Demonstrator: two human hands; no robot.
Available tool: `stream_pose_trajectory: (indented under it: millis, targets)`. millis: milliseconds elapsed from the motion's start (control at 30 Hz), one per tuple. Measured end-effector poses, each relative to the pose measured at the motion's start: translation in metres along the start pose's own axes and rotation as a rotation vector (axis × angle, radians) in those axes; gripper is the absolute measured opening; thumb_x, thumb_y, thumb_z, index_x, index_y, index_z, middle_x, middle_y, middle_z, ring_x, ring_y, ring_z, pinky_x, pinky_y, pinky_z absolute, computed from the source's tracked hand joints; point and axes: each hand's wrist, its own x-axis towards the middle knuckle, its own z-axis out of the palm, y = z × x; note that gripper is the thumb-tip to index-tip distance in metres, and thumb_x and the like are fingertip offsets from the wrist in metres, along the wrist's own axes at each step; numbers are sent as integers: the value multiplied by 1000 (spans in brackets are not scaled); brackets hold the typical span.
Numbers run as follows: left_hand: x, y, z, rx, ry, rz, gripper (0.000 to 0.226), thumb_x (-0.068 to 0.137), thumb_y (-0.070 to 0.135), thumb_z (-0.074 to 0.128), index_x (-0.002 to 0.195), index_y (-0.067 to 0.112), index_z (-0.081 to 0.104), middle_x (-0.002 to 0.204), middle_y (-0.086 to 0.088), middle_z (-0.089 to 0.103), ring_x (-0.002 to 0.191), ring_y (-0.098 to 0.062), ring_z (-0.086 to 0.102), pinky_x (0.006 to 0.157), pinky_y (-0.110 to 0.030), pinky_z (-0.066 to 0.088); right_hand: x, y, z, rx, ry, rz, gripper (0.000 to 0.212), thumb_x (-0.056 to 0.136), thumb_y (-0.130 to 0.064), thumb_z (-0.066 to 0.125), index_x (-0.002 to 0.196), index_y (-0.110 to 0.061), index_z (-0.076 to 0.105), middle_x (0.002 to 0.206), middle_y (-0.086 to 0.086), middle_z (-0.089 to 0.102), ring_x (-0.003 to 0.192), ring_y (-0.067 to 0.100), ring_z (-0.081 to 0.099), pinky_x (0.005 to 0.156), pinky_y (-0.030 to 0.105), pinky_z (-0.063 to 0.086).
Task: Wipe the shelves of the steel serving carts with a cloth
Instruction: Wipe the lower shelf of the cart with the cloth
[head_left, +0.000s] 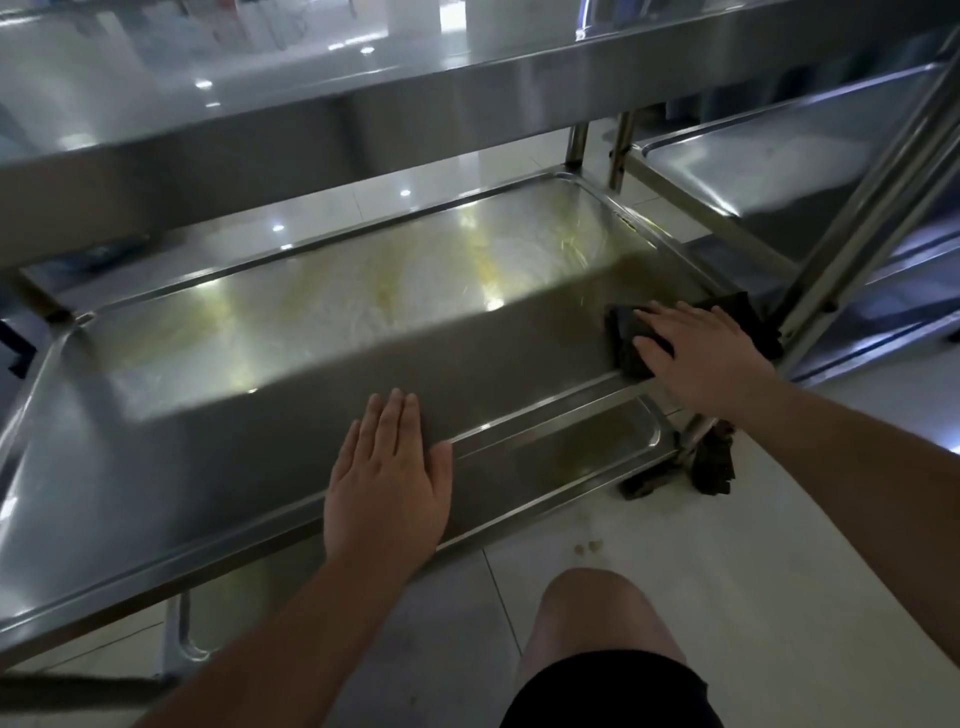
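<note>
At the near right corner of the cart's middle shelf (218, 457), a dark cloth (631, 338) lies flat under the right hand (696, 353), whose fingers are spread wide and press down on it. The left hand (387, 478) rests open, fingers straight and together, on the shelf's near edge around its middle, holding nothing. The shelf's long axis runs left to right, so nearly all its unwiped length, with yellowish streaks toward the far edge, lies to the left of the cloth; the right hand is the one placed to sweep that way.
</note>
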Motion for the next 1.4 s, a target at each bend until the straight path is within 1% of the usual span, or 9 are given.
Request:
stream_pose_trajectory:
  millis: [133,267,633,767,900,1033,1133,1267,1400]
  targets:
    - [2,-1,4,13,-1,8,77,106,56,5,166,12,25,173,-5,22,162,-18,13,129,-34,8,27,18,-9,-47,-40,88,64,107,-54,23,165,-28,23,173,-1,18,158,26,17,128,52,10]
    - [1,-3,7,30,-9,11,75,108,54,11,162,9,36,169,-7,33,158,-20,27,129,-38,22,56,25,-14,-63,-63,80,65,108,-53,22,165,-23,21,173,4,16,158,31,18,127,58,12]
    - [1,-3,15,71,58,13,66,110,51,21,156,9,44,164,-6,42,154,-21,35,123,-43,33,180,-12,-18,17,23,-21,61,108,-51,29,161,-21,33,168,10,31,154,31,26,125,58,14]
    - [2,-4,19,58,75,7,65,108,49,28,156,9,47,164,-7,42,155,-21,35,124,-44,35,158,-62,-10,-10,21,-58,63,107,-53,27,160,-19,33,166,11,34,151,33,31,122,53,20]
    - [3,-3,17,63,84,-2,67,106,48,29,154,6,51,162,-9,45,153,-23,40,122,-46,38,88,-128,7,27,-72,-358,67,105,-57,27,165,-26,24,172,-1,22,158,23,18,128,47,8]
    - [2,-2,16,56,91,-8,71,108,52,22,154,6,51,162,-9,46,152,-23,40,122,-47,38,30,-109,6,28,-131,-525,76,97,-71,10,165,-36,17,171,-16,12,159,11,4,128,38,-5]
    - [1,-3,17,64,84,1,74,108,54,17,154,6,50,162,-9,45,152,-23,40,122,-46,36,33,-53,3,-54,-108,-408,87,90,-79,-8,165,-38,11,172,-18,8,159,10,2,127,42,-6]
    - [1,-2,15,62,77,-5,72,107,52,21,154,6,49,162,-9,45,153,-23,39,123,-46,35,86,23,-12,-59,4,-9,66,103,-62,18,163,-34,22,171,-6,22,158,20,15,127,59,3]
    - [1,-2,16,57,107,-4,69,107,50,25,153,6,51,161,-9,46,152,-23,40,123,-44,33,144,16,-17,-16,13,123,65,104,-57,21,163,-28,25,171,-2,23,158,25,14,126,60,3]
